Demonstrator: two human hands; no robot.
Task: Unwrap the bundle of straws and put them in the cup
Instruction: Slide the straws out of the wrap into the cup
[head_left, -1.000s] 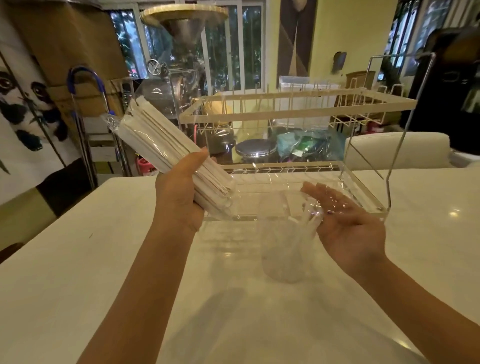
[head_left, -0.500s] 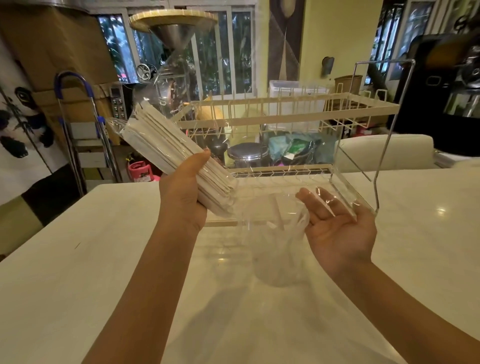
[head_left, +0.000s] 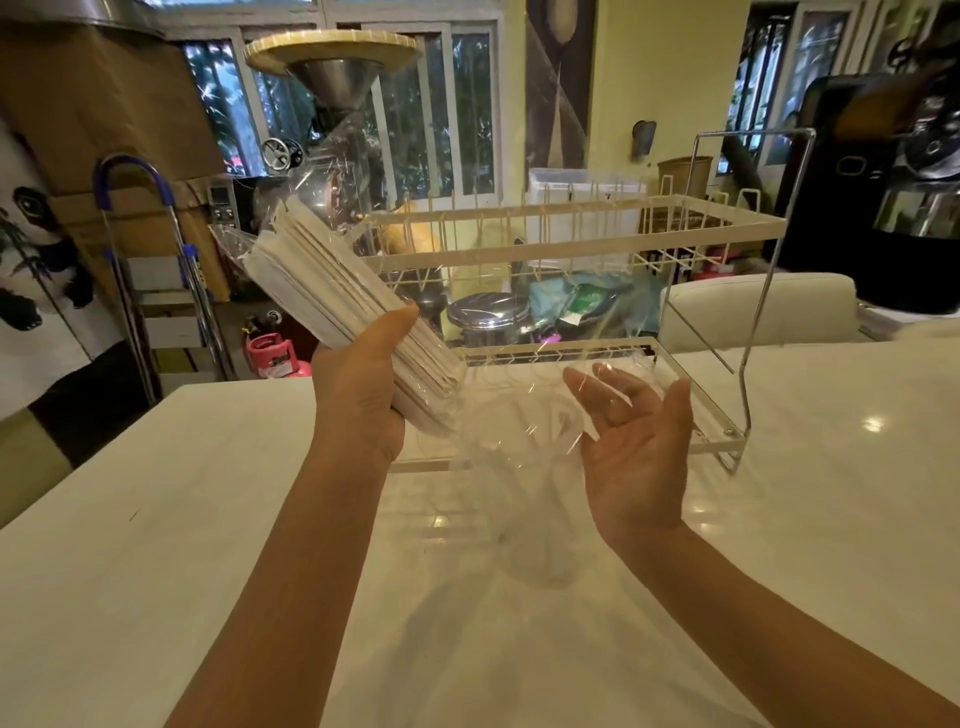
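My left hand (head_left: 358, 384) grips a bundle of white paper-wrapped straws (head_left: 332, 286) in clear plastic wrap. The bundle is tilted, its top end up and to the left, its lower end just above and left of the cup's rim. The clear plastic cup (head_left: 524, 499) stands upright on the white table (head_left: 156, 519) between my hands. To the right of the cup's rim is my right hand (head_left: 639, 447), palm up with fingers spread. Thin clear film glints around the cup mouth and over my right fingers; I cannot tell whether the hand grips it.
A two-tier cream dish rack (head_left: 571, 244) with a clear drip tray stands on the table right behind the cup and my hands. Beyond the table are cardboard boxes, a blue-handled trolley (head_left: 124, 218) at left and a dark machine (head_left: 893, 208) at right.
My right hand has lifted slightly beside the cup and its fingers point more upward. My left hand keeps the bundle at much the same tilt.
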